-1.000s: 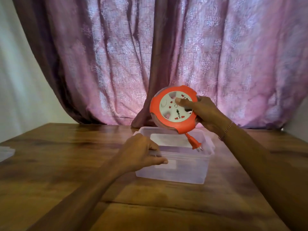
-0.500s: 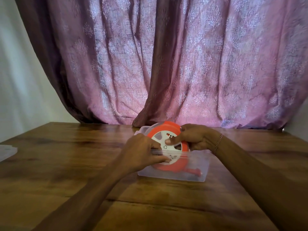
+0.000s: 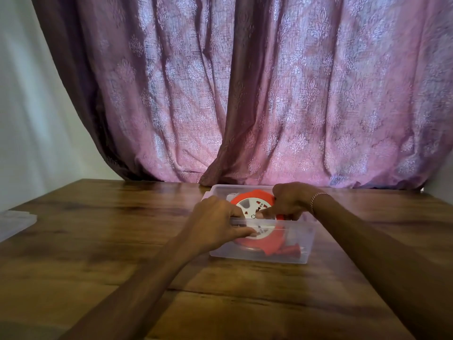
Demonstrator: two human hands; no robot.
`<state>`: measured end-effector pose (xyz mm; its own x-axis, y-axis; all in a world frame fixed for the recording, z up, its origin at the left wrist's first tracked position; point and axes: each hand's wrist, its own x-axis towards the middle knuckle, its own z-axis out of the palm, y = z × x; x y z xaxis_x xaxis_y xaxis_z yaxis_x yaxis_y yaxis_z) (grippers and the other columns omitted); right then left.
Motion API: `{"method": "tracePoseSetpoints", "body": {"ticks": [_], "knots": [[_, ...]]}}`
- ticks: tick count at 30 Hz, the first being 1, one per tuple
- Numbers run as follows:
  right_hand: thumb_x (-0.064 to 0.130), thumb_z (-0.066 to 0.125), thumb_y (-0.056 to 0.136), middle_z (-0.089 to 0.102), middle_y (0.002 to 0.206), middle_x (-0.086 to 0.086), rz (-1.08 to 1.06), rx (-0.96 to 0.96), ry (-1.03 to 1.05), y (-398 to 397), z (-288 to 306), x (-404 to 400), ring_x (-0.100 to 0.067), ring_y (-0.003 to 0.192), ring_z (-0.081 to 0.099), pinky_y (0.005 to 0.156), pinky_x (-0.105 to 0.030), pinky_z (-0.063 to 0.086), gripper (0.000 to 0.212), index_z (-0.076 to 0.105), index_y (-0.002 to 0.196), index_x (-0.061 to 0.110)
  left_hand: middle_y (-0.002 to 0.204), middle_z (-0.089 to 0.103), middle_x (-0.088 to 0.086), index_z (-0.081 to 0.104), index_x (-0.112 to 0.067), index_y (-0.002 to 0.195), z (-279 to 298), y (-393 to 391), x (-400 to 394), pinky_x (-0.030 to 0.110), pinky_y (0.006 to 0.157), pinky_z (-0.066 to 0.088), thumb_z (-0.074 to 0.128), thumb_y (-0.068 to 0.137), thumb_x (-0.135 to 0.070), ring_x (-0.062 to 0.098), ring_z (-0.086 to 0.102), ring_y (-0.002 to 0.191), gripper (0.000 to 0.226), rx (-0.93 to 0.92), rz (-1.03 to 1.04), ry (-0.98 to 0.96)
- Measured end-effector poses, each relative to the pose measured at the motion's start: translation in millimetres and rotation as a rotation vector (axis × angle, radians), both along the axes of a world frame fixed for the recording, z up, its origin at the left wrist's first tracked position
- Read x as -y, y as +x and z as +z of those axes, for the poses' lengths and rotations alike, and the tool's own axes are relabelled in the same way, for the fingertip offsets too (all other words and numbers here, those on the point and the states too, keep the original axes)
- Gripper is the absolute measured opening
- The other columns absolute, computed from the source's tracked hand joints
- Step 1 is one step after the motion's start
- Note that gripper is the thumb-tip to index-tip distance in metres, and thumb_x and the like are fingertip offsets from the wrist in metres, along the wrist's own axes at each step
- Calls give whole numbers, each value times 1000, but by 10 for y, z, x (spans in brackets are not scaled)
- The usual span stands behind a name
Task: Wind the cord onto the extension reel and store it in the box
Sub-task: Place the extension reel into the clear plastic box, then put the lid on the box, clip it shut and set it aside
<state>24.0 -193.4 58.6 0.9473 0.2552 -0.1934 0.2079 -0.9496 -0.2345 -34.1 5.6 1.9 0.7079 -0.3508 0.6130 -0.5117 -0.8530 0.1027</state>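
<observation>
the storing step is in hand: the extension reel (image 3: 255, 204), orange with a white socket face, sits low in the clear box (image 3: 289, 251) just below the frame's centre, tilted with its near edge down, and the orange plug (image 3: 293, 251) lies on the box floor at lower right. no loose cord shows, so the winding looks done. the right hand (image 3: 290, 201) curls round the reel's right rim, thumb on the white face, while the left hand (image 3: 215, 223) grips the box's near wall, fingers hooked over the rim. next, i judge, the right hand must let go and lift out; the lid (image 3: 14, 223) at the frame's left edge may follow. half a second ago the reel stood higher, poking above the rim; now it has sunk further in, and both hands keep their holds.
</observation>
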Motion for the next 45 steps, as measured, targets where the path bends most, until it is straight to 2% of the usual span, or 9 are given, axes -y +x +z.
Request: {"method": "tracePoseSetpoints", "body": {"ticks": [3,6,10,15,18,21,30,35,45], "knots": [[61,73,75,69,84,-7,-11,122,-108,-44,44,-31,-22,74,67,66,-30,57,64,59,106,7,74,72,-8,76,-24,85,67,-64,-19,35,65,53,77,64,-59,6,62,67,41,-101,-65,-89],[61,74,73,64,103,-7,-7,429,-175,-73,78,-171,-24,89,60,75,-36,51,63,55,107,12,99,71,-12,71,-23,106,166,-112,-155,29,81,55,86,59,-53,0,64,88,58,-162,-144,-270],[62,68,76,63,115,-9,203,672,34,-12,126,-690,-30,101,60,81,-41,53,63,56,115,14,115,67,-6,64,-20,118,271,-175,-549,27,87,49,84,65,-52,5,58,99,65,-15,43,-309],[52,72,79,56,122,-12,397,591,201,-15,130,-1589,-29,111,53,86,-36,44,64,52,127,14,125,63,2,57,-15,129,224,-375,-1300,38,96,48,66,66,-67,20,58,114,82,-42,334,-342],[47,72,81,55,127,-10,529,521,305,-20,73,-2161,-28,116,51,88,-34,41,62,52,130,14,130,59,2,56,-15,131,235,-623,-1773,27,98,42,73,77,-53,21,56,119,69,-80,490,-348],[48,73,79,60,124,-8,620,470,341,-35,-26,-2804,-25,109,55,88,-33,44,58,57,123,15,140,52,5,49,-13,139,192,-804,-2312,38,105,42,67,69,-65,26,51,125,89,-222,688,-427],[50,72,80,58,130,-3,787,280,452,-85,-493,-4631,-21,114,53,91,-29,44,55,58,122,19,136,55,9,46,-15,138,-176,-1330,-3725,45,98,48,62,77,-68,29,52,120,83,-222,1152,-370],[58,65,83,57,128,4,780,159,553,-29,-790,-5346,-12,99,51,79,-27,43,58,51,129,26,135,53,11,49,-16,134,-407,-1363,-4211,46,100,44,59,78,-71,32,46,124,79,-253,1320,-433],[61,61,85,54,138,-7,785,130,478,298,-902,-6267,-26,115,55,91,-35,48,74,43,138,13,145,35,28,38,-6,138,-670,-1225,-4704,50,108,37,55,80,-71,43,34,134,89,-248,1479,-597]]}}
